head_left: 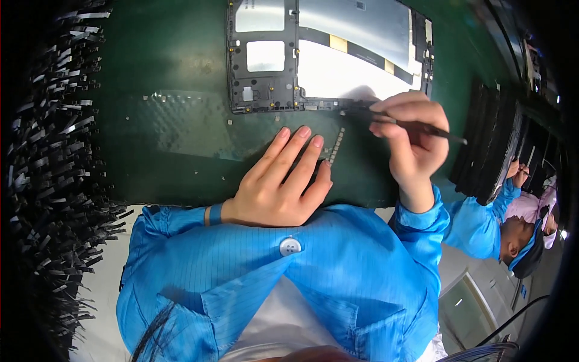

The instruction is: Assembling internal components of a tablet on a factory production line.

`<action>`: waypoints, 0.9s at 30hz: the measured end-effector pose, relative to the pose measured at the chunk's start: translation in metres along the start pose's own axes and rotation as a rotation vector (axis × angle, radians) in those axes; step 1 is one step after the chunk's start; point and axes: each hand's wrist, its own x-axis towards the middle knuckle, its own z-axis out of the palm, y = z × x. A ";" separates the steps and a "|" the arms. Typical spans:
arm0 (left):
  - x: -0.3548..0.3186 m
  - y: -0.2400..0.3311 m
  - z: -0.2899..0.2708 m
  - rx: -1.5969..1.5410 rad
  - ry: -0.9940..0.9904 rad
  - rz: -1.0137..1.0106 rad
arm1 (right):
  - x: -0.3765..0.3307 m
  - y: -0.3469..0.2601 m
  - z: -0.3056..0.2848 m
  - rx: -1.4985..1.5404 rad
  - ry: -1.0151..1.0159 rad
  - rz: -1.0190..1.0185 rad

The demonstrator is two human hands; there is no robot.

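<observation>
tabletop: dark green mat-covered tabletop, carries everything; the mat likely protects the parts.
frame: large flat tablet-style device back, black plastic frame with silver metal plates, lies face-down at the far edge of the mat, its near edge just under the right hand.
trays: stack of black flat trays stands on edge to the right, within arm's reach.
bristles: mass of thin black strips fills the left side, well apart from the work.
left hand: left hand lies flat, palm down, fingers together on the mat, holding nothing; seems to brace the body.
right hand: right hand has its grip clamped on slim black tweezers, tips aimed left at the frame's lower edge; pinch hold suits fine placement.
parts: short row of tiny pale square parts lies on the mat between the two hands, handy for picking.
co-worker: another person's blue sleeve at lower right, apart.
</observation>
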 end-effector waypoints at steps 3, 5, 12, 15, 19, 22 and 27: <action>0.000 0.000 0.001 -0.014 -0.001 -0.004 | 0.011 0.009 0.001 0.059 -0.065 -0.005; 0.000 0.001 0.000 -0.029 -0.011 -0.004 | 0.011 0.008 0.000 0.083 -0.064 0.008; 0.001 0.000 -0.001 -0.022 -0.019 -0.010 | 0.013 0.010 -0.001 0.046 -0.097 -0.022; 0.002 0.001 -0.002 -0.025 -0.022 -0.008 | 0.012 0.008 0.002 0.056 -0.044 -0.001; 0.001 0.000 -0.002 -0.033 -0.019 -0.005 | 0.014 -0.001 -0.001 -0.325 -0.148 -0.222; 0.000 0.000 -0.001 -0.037 -0.017 -0.001 | -0.012 -0.003 0.002 -0.314 -0.055 -0.201; 0.001 0.002 -0.002 -0.019 -0.035 -0.004 | -0.055 -0.004 0.009 0.037 0.042 0.183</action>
